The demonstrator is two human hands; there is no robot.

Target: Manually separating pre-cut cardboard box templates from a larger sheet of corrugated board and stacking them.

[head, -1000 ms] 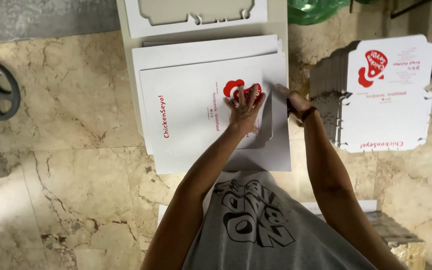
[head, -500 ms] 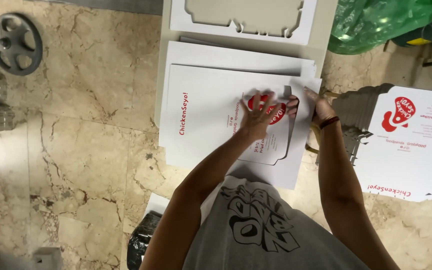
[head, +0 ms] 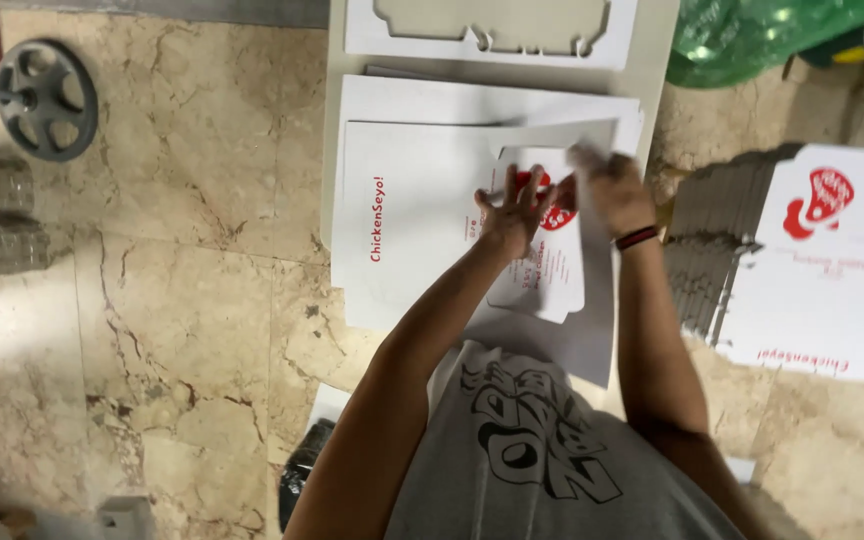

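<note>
A white printed cardboard sheet [head: 412,240] with red lettering and a red logo lies on top of a pile of like sheets on the floor. My left hand [head: 512,215] presses flat on it, fingers spread, by the logo. My right hand [head: 607,190], blurred, grips the sheet's right edge and lifts the outer waste strip [head: 602,300] away from the die-cut box blank [head: 542,280].
A tall stack of cut box blanks [head: 822,260] stands on the floor to the right. A punched-out waste frame [head: 492,35] lies at the top, next to a green plastic bag [head: 752,35]. A grey wheel [head: 47,100] sits at the upper left on the marble floor [head: 152,330].
My right hand has gone from resting at the sheet's right edge to pulling the edge strip up and inward. The left hand stays pressed on the logo. The camera has shifted.
</note>
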